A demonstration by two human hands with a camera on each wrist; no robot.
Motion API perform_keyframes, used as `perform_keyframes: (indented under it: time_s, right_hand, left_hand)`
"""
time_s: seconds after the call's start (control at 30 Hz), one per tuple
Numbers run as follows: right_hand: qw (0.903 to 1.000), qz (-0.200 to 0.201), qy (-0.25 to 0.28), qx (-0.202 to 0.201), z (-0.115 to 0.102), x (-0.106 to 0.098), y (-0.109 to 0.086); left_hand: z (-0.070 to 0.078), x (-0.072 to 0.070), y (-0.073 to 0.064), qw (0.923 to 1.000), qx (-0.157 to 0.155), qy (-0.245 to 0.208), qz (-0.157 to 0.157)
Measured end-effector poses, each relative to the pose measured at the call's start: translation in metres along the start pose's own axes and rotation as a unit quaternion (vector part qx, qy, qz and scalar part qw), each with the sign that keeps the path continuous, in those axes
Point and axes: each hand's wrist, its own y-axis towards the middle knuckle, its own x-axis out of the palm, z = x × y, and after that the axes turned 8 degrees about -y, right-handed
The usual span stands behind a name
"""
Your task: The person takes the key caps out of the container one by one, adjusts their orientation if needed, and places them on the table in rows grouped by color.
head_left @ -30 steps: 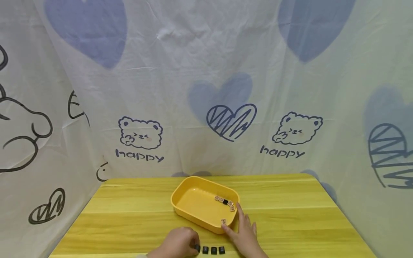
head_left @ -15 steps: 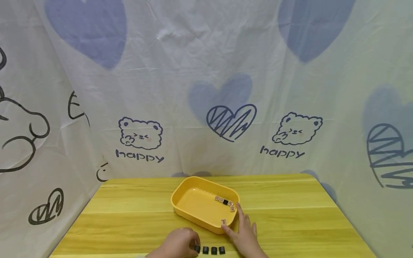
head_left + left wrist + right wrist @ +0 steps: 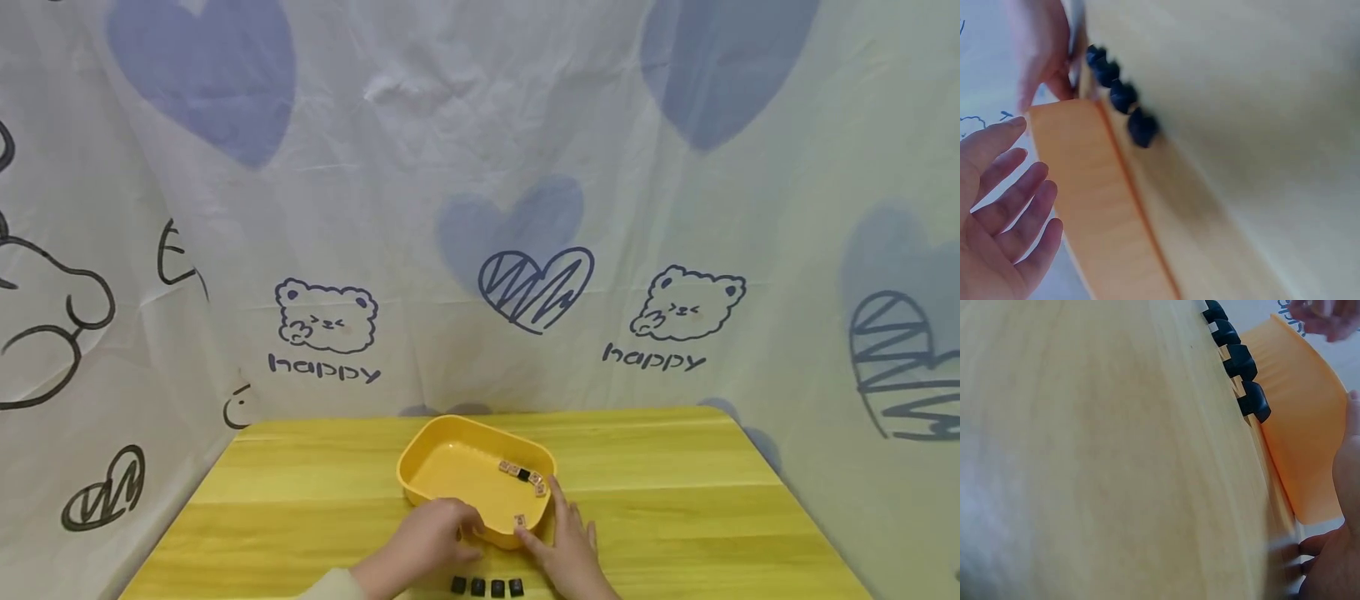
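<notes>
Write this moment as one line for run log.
left hand: empty, near tray | right hand: touching tray | black keycaps: four, in row on table

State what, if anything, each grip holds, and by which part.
The left grip holds nothing; the right grip touches the yellow tray at its near right corner, without visibly closing on it.

Head view: yellow tray (image 3: pixel 453 473) partly hidden by left hand (image 3: pixel 437 535); markings on beige tiles (image 3: pixel 520 520) too small to be read. Right wrist view: right hand (image 3: pixel 1341 553) cut off by right edge, left hand blurred.
</notes>
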Motion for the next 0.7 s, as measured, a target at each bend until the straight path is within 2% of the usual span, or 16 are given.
perform_keyframes:
  time_s: [0.2, 0.47, 0.7]
  right_hand:
    - [0.9998, 0.016, -0.010, 0.000, 0.001, 0.004, 0.001]
    - [0.9998, 0.017, -0.014, -0.001, 0.002, 0.003, 0.001]
    - [0.9998, 0.016, -0.013, -0.002, 0.002, 0.002, 0.001]
  left_hand:
    - [0.007, -0.007, 0.024, 0.9996, 0.012, 0.025, -0.006]
    - [0.011, -0.010, 0.058, 0.9964, 0.012, 0.071, -0.045]
    - [0.010, -0.010, 0.083, 0.9895, -0.015, 0.125, -0.071]
